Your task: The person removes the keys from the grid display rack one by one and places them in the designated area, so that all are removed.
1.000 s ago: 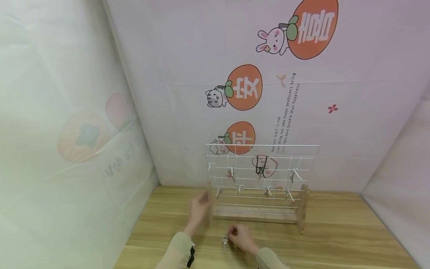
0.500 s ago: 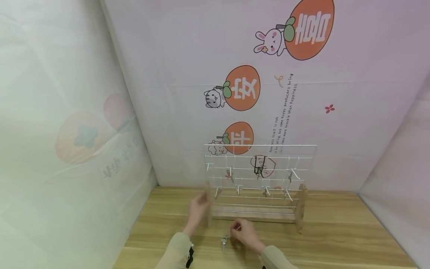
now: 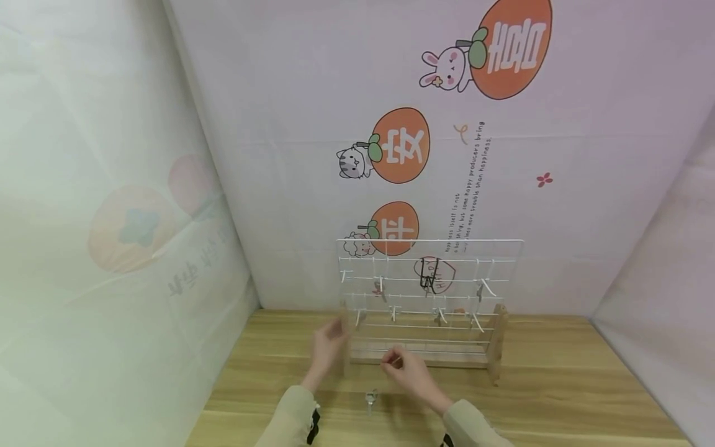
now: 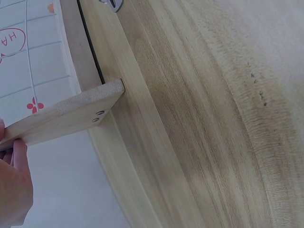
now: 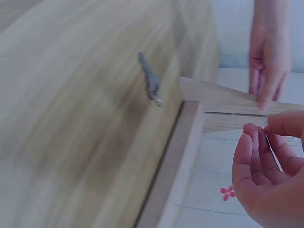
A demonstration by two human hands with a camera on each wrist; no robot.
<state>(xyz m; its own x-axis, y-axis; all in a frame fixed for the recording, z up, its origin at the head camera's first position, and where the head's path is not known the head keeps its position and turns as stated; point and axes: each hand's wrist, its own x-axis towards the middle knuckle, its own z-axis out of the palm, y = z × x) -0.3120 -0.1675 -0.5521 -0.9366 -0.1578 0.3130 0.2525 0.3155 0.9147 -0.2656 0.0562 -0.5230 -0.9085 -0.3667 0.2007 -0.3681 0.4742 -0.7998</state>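
Observation:
My left hand (image 3: 326, 349) grips the left wooden upright of a white wire rack (image 3: 495, 347); in the left wrist view, fingers (image 4: 20, 156) lie against the upright's side. My right hand (image 3: 412, 374) is raised just in front of the rack's base, fingers curled, thumb and forefinger tips close together. Whether something thin sits between them cannot be made out. A small silver key (image 3: 371, 400) lies on the table below and left of the right hand, apart from it. The right wrist view shows this key (image 5: 150, 80) too, beside the wooden base bar (image 5: 183, 142).
Several white hooks stick out of the wire grid, some with small grey metal things on them, such as the one at upper right (image 3: 480, 290). A black wire piece (image 3: 428, 273) hangs near the middle. Printed white cloth (image 3: 290, 186) encloses the wooden table (image 3: 564, 372).
My right hand has lifted away from beside the key and moved forward, nearer the rack's base. The key stays on the table. My left hand keeps its place on the upright.

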